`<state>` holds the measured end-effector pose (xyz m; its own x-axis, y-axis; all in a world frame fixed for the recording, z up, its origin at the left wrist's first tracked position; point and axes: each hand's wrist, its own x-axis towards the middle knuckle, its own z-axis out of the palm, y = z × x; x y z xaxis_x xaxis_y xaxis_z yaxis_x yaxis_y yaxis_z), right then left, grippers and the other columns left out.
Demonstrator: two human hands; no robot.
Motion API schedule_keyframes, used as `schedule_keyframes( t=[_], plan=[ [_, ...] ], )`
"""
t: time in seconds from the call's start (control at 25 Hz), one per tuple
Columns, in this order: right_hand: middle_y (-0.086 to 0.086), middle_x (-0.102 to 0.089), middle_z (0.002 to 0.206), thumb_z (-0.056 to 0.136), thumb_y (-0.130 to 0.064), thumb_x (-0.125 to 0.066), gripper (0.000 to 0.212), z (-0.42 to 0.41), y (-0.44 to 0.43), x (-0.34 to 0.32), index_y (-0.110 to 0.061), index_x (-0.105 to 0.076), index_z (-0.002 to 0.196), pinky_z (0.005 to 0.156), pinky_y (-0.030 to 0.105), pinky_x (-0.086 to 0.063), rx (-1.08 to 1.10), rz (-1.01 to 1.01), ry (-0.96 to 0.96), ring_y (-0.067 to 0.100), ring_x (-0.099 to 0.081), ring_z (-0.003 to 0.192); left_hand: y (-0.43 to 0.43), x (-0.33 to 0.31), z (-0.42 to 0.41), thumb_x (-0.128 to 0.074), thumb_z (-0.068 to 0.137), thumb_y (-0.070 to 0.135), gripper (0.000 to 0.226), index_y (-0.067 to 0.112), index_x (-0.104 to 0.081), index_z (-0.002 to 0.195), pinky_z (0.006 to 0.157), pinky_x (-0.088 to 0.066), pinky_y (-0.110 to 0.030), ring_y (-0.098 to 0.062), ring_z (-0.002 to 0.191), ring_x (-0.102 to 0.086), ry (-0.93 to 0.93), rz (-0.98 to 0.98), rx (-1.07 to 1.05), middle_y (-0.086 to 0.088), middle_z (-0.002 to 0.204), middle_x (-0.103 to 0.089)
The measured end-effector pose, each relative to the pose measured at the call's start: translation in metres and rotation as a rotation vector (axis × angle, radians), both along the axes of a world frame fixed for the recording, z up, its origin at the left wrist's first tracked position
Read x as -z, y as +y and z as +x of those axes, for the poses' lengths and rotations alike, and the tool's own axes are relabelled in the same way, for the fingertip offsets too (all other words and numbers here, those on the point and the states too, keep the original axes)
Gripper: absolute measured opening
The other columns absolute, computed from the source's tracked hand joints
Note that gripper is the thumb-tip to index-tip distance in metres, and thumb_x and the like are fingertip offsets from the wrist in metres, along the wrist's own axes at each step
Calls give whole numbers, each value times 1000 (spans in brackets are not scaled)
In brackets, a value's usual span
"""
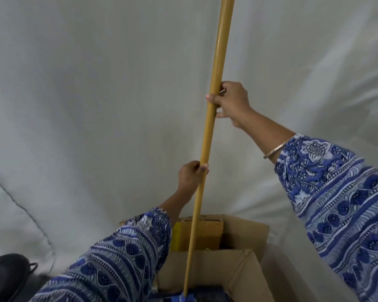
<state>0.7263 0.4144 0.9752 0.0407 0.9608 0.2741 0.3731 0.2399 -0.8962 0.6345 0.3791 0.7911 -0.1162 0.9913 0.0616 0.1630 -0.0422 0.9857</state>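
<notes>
Fingers (213, 98) of my right hand (232, 104) are curled tight round the yellow pole (218, 62), up high. Lower down, the fingers (202, 167) of my left hand (189, 176) grip the same pole too. The pole stands almost straight up and leans a bit to the right at the top. It runs out of the top of the picture. Its low end reaches down at an open cardboard box (247, 234), with a blue piece (183, 299) on it. I see a thin bangle (275, 150) on my right wrist and blue flower sleeves (336, 203) on both arms. White cloth (96, 105) hangs behind. Something black and shiny (7, 271) sits at the bottom left.
</notes>
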Motion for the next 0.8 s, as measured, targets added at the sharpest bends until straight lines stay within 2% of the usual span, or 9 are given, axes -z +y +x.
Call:
schedule_keyframes(
  t=[0.2,0.28,0.44,0.64,0.72,0.8],
  plan=[
    [19,-62,108,83,-11,-65,33,0,10,18,0,-58,113,80,46,-58,-61,-43,-7,32,-65,103,6,17,0,-55,91,24,18,9,-62,84,78,-52,-40,-23,83,-61,-21,-44,-18,-11,87,-67],
    [20,-64,111,83,-12,-65,31,-1,15,17,-1,-58,112,79,47,-58,-43,-21,-26,32,-65,102,12,17,-1,-55,91,25,20,7,-64,87,76,-51,-38,-21,80,-60,-15,-48,2,-10,85,-67],
    [15,-65,100,82,-14,-67,27,2,25,9,0,-61,104,76,47,-59,45,59,-84,31,-67,95,23,11,2,-56,90,25,20,7,-65,88,83,-53,-43,-22,81,-62,-51,-40,47,-11,85,-68],
    [7,-61,88,78,-18,-71,26,2,31,14,-1,-64,96,80,46,-58,82,92,-124,31,-67,92,29,16,2,-55,91,27,18,11,-64,88,88,-53,-48,-25,87,-63,-28,-52,39,-14,91,-70],
    [6,-60,87,77,-19,-71,26,0,32,22,-1,-64,95,80,46,-57,89,86,-135,32,-67,92,29,21,3,-54,91,27,19,11,-64,86,89,-52,-49,-25,87,-60,-3,-83,23,-20,97,-69],
    [8,-62,88,77,-19,-71,27,-2,33,25,0,-64,96,81,46,-57,83,77,-134,31,-67,92,29,22,3,-54,92,27,19,12,-62,86,88,-51,-48,-24,85,-57,-1,-97,6,-18,95,-67]
  ],
)
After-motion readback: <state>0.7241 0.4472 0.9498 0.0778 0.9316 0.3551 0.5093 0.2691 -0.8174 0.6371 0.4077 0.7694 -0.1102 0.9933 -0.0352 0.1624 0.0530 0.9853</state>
